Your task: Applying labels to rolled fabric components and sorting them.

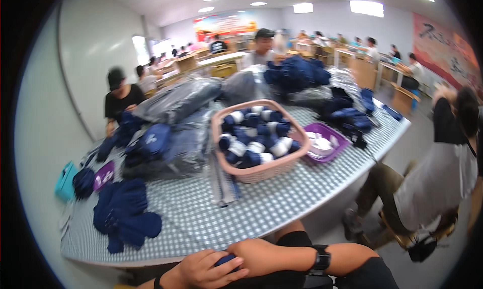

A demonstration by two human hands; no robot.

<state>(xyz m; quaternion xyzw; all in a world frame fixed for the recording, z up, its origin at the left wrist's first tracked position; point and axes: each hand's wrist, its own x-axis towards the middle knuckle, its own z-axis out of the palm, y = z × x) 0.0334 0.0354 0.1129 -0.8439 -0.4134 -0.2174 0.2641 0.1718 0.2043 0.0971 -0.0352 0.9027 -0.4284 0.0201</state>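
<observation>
At the table's near edge, my left hand (214,270) is closed over a small navy cloth bundle (225,259), only part of which shows. My right hand (251,254), with a dark watch on its wrist, is curled against the same bundle; its fingertips are hidden behind the left hand. Beyond my hands stands a pink basket (251,177) full of navy rolls with white bands (255,147). A purple tray (336,153) beside it holds small white pieces (320,143). Loose navy cloth items (126,213) lie in a pile at the left.
The table wears a checked cloth (191,213). Plastic-wrapped dark bundles (178,100) and navy piles (297,73) cover its far side. At the left edge are a teal container (65,182) and a purple one (104,176). People sit around it, one close on the right (437,183).
</observation>
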